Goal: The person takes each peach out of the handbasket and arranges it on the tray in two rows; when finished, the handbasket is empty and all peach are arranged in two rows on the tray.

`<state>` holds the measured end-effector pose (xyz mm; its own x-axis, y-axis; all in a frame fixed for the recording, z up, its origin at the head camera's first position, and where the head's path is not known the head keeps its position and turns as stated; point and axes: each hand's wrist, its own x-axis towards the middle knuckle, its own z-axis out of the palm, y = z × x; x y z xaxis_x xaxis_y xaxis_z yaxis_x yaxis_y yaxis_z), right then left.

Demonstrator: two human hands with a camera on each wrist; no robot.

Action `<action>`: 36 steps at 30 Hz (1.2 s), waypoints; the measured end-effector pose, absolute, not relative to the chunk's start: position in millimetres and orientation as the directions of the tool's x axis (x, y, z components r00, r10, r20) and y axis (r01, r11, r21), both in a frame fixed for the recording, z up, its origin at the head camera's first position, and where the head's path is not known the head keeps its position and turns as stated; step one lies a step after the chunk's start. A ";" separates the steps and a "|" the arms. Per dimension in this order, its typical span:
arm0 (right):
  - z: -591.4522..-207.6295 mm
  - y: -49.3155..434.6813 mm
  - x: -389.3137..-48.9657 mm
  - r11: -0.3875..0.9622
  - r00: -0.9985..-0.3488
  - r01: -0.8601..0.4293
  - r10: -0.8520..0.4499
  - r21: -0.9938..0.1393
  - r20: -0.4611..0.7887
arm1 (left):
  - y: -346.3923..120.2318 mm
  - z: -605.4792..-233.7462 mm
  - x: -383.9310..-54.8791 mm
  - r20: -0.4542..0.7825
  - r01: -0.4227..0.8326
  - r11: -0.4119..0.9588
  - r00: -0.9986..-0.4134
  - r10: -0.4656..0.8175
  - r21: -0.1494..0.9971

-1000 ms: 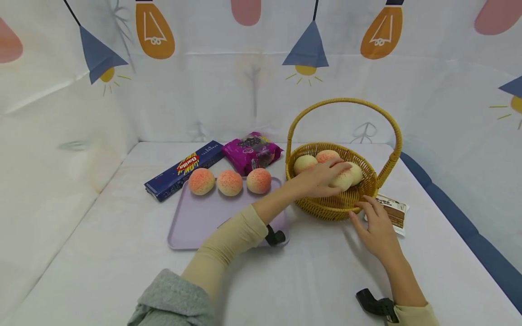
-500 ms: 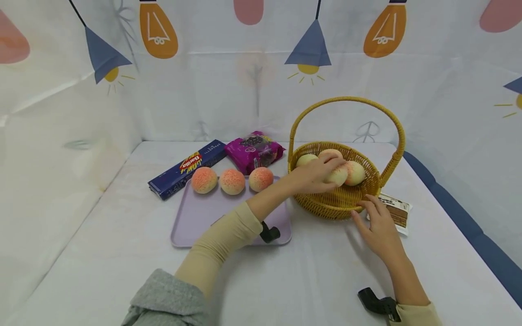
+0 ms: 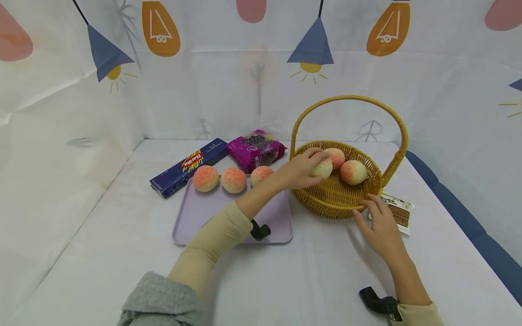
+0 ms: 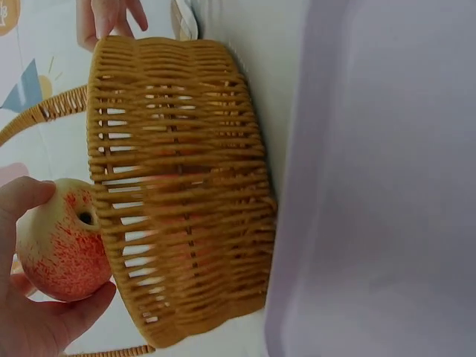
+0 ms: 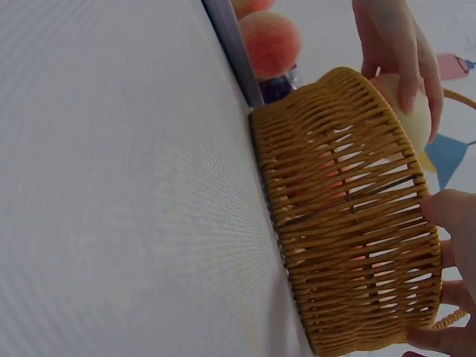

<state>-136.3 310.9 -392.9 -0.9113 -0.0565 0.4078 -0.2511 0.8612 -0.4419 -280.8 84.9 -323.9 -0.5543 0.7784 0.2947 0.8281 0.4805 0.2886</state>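
In the head view my left hand (image 3: 301, 173) holds a pale peach (image 3: 323, 169) with a red blush, over the left side of the wicker basket (image 3: 322, 206). The left wrist view has this peach (image 4: 67, 242) at the basket's rim, between thumb and fingers. Two more peaches lie inside, one at the back (image 3: 335, 157) and one on the right (image 3: 353, 172); my left hand hides part of the inside. At the basket's front right, my right hand (image 3: 381, 228) grips the rim, thumb outside.
A lilac tray (image 3: 232, 217) left of the basket bears three peaches along its back edge. Behind it lie a blue Barilla spaghetti box (image 3: 189, 167) and a purple packet (image 3: 256, 149). A brown-and-white packet (image 3: 397, 212) lies right of the basket, partly behind my right hand.
My left hand has moved the peach leftward within the basket, uncovering the back and right peaches. It now covers the spot where another peach lay at the left. My right hand stays at the rim.
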 end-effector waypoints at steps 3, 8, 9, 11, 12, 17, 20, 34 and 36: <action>-391.6 310.6 -135.8 0.861 -0.914 -0.250 -0.058 -0.443 0.402 | 78.0 -325.3 -284.0 0.322 0.829 0.479 -0.555 0.767 0.287; -390.0 310.4 -135.1 0.860 -0.917 -0.246 -0.058 -0.447 0.394 | 65.4 -324.9 -284.7 0.289 0.776 0.529 -0.624 0.727 0.343; -389.7 310.3 -134.8 0.859 -0.918 -0.245 -0.057 -0.449 0.392 | 63.0 -324.7 -284.7 0.275 0.762 0.543 -0.639 0.718 0.354; -389.5 310.1 -134.2 0.859 -0.920 -0.242 -0.056 -0.452 0.388 | 58.2 -324.4 -284.5 0.265 0.745 0.558 -0.657 0.706 0.364; -389.6 310.0 -133.9 0.859 -0.921 -0.240 -0.054 -0.453 0.385 | 56.1 -324.2 -284.5 0.260 0.741 0.565 -0.663 0.702 0.363; -389.8 309.2 -132.3 0.858 -0.924 -0.235 -0.053 -0.457 0.378 | 43.5 -324.5 -283.9 0.265 0.734 0.582 -0.674 0.690 0.350; -390.5 308.6 -132.3 0.856 -0.926 -0.238 -0.056 -0.459 0.374 | 33.8 -326.3 -282.9 0.264 0.710 0.598 -0.698 0.665 0.371; -389.6 308.4 -134.0 0.854 -0.929 -0.238 -0.061 -0.463 0.364 | -1.7 -332.2 -280.1 0.231 0.682 0.644 -0.728 0.646 0.346; -389.7 308.6 -133.7 0.852 -0.931 -0.235 -0.058 -0.468 0.361 | -3.2 -332.3 -279.5 0.219 0.686 0.648 -0.724 0.654 0.331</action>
